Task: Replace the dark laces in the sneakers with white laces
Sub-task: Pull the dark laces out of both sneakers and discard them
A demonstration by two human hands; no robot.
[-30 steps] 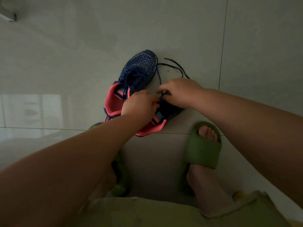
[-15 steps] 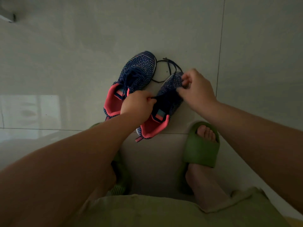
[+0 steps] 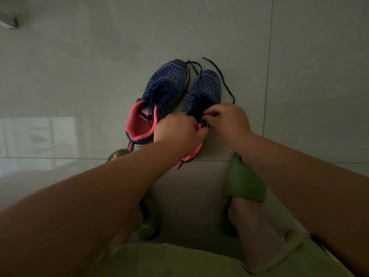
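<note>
Two blue knit sneakers with pink lining sit side by side on a pale tiled floor (image 3: 79,76), toes pointing away from the person. The left hand (image 3: 177,130) is curled over the pink collar of the right sneaker (image 3: 205,88), gripping it. The right hand (image 3: 229,118), just beside it, pinches the dark lace (image 3: 225,82) at the sneaker's upper eyelets; the loose lace trails on the floor beyond both hands. The left sneaker (image 3: 165,84), still laced, lies just left of the left hand. Green slippers (image 3: 245,182) are on the feet below the forearms.
</note>
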